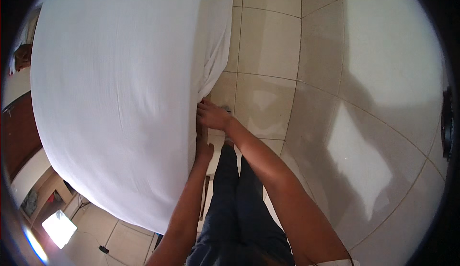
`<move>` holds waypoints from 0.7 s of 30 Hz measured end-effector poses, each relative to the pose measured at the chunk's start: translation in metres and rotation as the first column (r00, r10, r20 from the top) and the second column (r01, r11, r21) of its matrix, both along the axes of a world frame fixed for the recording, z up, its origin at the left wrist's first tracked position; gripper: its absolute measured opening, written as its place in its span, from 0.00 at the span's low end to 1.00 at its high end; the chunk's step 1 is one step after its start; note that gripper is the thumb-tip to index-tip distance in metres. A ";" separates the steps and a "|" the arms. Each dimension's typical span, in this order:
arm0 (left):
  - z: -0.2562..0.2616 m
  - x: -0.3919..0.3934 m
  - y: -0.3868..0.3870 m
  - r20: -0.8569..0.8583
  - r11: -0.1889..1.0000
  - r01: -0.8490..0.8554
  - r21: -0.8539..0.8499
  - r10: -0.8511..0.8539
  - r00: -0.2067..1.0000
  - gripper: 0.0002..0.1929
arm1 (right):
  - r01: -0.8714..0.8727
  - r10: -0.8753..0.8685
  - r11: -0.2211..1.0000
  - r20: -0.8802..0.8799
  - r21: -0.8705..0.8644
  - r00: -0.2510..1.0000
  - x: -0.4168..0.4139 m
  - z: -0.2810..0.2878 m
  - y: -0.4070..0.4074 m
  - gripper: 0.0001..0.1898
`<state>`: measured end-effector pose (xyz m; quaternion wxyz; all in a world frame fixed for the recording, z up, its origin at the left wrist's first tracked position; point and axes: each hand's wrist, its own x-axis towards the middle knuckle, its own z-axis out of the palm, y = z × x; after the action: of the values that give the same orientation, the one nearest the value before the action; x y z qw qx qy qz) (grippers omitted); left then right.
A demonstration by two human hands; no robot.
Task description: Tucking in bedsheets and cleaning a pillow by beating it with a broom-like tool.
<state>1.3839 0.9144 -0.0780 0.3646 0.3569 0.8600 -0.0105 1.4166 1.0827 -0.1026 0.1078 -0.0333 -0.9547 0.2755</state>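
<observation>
A white sheet (pixel 118 86) covers what looks like a bed mattress, its surface mostly smooth with faint creases. Along the sheet's right side, my right hand (pixel 212 117) touches the edge, with its fingertips partly hidden at the fabric. Just above that hand, the hanging side of the sheet (pixel 215 57) gathers into folds. My left hand (pixel 205 150) lies lower along the same edge, close beneath the right one. Its fingers reach up along the side of the bed and are partly hidden, so its grip does not show.
Tiled floor (pixel 267 43) runs along the bed's right side to a tiled wall (pixel 391 50). A bright lamp (pixel 59 229) stands at lower left, near a wooden shelf unit (pixel 48 197). A small black object on a cord (pixel 103 249) lies on the floor there.
</observation>
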 end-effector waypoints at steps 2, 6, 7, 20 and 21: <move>0.010 0.002 0.015 0.043 0.982 0.106 -0.158 -0.101 0.994 0.38 | 0.123 -0.124 0.992 -0.093 -0.022 0.988 0.000 0.003 0.002 0.11; 0.078 0.028 0.077 0.223 0.993 0.063 -0.102 -0.038 0.974 0.37 | 0.788 -0.740 -0.020 0.539 -0.615 0.402 0.001 -0.020 0.014 0.23; 0.076 0.026 0.082 0.111 0.979 0.157 0.127 -0.171 0.979 0.36 | 0.614 -0.475 -0.603 0.848 -0.509 0.236 -0.006 -0.035 0.023 0.27; 0.026 -0.004 0.152 0.084 0.952 0.172 0.254 -0.199 0.976 0.33 | 0.622 -0.693 0.253 0.310 -0.741 0.651 -0.052 -0.002 0.158 0.15; 0.022 -0.005 0.155 0.103 0.962 0.015 0.273 -0.045 0.994 0.34 | 0.625 -0.691 0.255 0.314 -0.737 0.652 -0.049 0.000 0.165 0.15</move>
<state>1.3791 1.0692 -0.0561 0.3582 0.4166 0.8267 0.1212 1.3672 1.2476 -0.1027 0.2198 -0.4613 -0.6146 0.6009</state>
